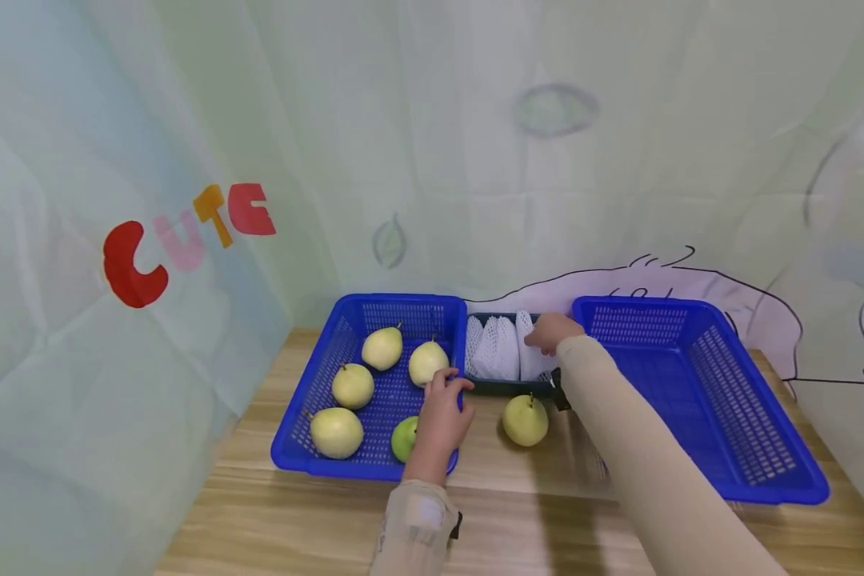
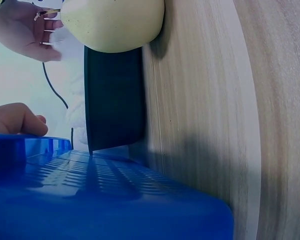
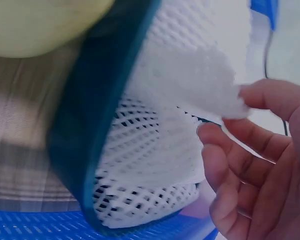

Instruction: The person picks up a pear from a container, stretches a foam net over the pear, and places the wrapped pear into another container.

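right hand [image 1: 553, 331] pinches a mesh sleeve [image 3: 190, 70] above a six o'clock pear [image 1: 526, 422], left hand [image 1: 442, 412] loose at three o'clock on the blue basket [image 1: 403, 298].

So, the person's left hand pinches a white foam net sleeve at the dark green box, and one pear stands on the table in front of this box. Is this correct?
Not quite: the right hand pinches the white foam net sleeve at the dark green box, as the right wrist view shows. The pear is where you say.
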### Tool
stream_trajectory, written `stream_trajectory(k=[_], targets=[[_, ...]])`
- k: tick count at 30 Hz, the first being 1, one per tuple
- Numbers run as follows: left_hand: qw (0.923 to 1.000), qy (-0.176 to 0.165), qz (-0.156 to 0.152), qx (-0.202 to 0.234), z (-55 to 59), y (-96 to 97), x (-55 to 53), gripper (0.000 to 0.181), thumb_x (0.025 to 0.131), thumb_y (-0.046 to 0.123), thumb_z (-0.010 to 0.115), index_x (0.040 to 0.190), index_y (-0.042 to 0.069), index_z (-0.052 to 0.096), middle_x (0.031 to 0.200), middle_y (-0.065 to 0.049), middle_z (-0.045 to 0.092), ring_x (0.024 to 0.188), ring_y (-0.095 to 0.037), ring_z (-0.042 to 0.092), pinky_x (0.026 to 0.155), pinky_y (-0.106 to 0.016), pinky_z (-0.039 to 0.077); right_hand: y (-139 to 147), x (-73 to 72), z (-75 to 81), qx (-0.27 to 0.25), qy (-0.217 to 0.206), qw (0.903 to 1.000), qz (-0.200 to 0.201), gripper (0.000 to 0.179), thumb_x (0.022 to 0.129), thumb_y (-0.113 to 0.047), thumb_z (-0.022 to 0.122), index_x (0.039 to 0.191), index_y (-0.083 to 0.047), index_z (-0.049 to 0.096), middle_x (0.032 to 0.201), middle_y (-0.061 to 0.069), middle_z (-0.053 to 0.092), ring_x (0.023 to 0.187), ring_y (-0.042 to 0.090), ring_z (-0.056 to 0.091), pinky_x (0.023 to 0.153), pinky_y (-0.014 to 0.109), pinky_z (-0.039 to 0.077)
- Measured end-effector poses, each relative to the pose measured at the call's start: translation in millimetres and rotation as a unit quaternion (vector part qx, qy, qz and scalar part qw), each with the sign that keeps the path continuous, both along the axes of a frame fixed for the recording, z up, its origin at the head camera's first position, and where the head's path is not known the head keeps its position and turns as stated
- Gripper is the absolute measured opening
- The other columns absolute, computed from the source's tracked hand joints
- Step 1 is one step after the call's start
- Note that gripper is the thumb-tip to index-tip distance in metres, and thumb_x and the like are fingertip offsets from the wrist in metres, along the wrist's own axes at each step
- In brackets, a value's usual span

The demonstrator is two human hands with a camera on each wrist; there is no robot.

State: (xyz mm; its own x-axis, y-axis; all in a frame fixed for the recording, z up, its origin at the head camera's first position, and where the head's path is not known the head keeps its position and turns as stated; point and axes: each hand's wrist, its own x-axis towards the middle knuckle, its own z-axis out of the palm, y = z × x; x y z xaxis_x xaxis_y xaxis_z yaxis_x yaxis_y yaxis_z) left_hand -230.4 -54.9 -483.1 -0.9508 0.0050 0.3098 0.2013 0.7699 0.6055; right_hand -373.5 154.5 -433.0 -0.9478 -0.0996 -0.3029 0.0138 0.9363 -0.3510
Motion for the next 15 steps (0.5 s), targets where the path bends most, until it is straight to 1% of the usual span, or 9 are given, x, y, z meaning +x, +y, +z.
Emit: stream_trajectory(k=[3, 5, 7, 10, 13, 15], targets=[[1.0000, -0.001, 0.000, 0.001, -0.9, -0.2, -0.2, 0.026, 0.074, 0.006, 0.061, 0.098, 0.012, 0.067, 0.126, -0.007, 0.047, 0.112, -0.029, 0.045, 0.084, -0.045, 0.045, 9, -4.2, 5.2, -0.072, -0.029, 0.9969, -0.012, 0.030, 0.086, -0.030, 0.058, 0.093, 0.000, 0.062, 0.075, 0.008, 0.062, 0.065, 0.020, 0.057, 0.056, 0.031, 0.046], [1.0000, 0.000, -0.001, 0.003, -1.3, -0.3, -0.2, 0.025, 0.074, 0.006, 0.061, 0.098, 0.012, 0.067, 0.126, -0.007, 0.047, 0.112, -0.029, 0.045, 0.085, -0.045, 0.044, 14, -3.6, 9.4, -0.123, -0.041, 0.9912, -0.029, 0.035, 0.087, -0.030, 0.057, 0.102, 0.002, 0.058, 0.082, 0.011, 0.061, 0.072, 0.022, 0.057, 0.060, 0.032, 0.048], [1.0000, 0.003, -0.002, 0.005, -1.6, -0.4, -0.5, 0.025, 0.074, 0.005, 0.062, 0.098, 0.012, 0.067, 0.126, -0.007, 0.047, 0.112, -0.029, 0.045, 0.086, -0.045, 0.044, 17, -1.6, 13.0, -0.168, -0.047, 0.9836, -0.046, 0.037, 0.088, -0.030, 0.056, 0.106, 0.003, 0.055, 0.087, 0.013, 0.059, 0.077, 0.024, 0.057, 0.064, 0.033, 0.049], [1.0000, 0.004, -0.004, 0.007, -1.4, -0.7, -1.5, 0.025, 0.074, 0.004, 0.063, 0.098, 0.011, 0.067, 0.126, -0.008, 0.047, 0.114, -0.030, 0.044, 0.088, -0.045, 0.043, 21, 1.5, 15.9, -0.227, -0.053, 0.9695, -0.077, 0.037, 0.090, -0.030, 0.053, 0.108, 0.003, 0.051, 0.094, 0.016, 0.057, 0.082, 0.026, 0.058, 0.066, 0.034, 0.051], [1.0000, 0.000, -0.004, 0.007, -0.6, -0.8, -2.2, 0.026, 0.074, 0.003, 0.063, 0.098, 0.011, 0.067, 0.126, -0.008, 0.046, 0.116, -0.030, 0.043, 0.089, -0.045, 0.043, 24, 3.7, 15.8, -0.271, -0.061, 0.9558, -0.097, 0.039, 0.092, -0.029, 0.050, 0.113, 0.003, 0.048, 0.102, 0.019, 0.057, 0.087, 0.029, 0.060, 0.068, 0.035, 0.053], [1.0000, -0.001, -0.005, 0.006, 0.2, -0.5, -2.2, 0.026, 0.074, 0.003, 0.063, 0.099, 0.011, 0.067, 0.126, -0.008, 0.046, 0.117, -0.030, 0.042, 0.090, -0.045, 0.042, 25, 6.1, 15.9, -0.286, -0.068, 0.9508, -0.099, 0.042, 0.093, -0.029, 0.047, 0.118, 0.004, 0.045, 0.109, 0.023, 0.056, 0.091, 0.032, 0.060, 0.071, 0.037, 0.053]])
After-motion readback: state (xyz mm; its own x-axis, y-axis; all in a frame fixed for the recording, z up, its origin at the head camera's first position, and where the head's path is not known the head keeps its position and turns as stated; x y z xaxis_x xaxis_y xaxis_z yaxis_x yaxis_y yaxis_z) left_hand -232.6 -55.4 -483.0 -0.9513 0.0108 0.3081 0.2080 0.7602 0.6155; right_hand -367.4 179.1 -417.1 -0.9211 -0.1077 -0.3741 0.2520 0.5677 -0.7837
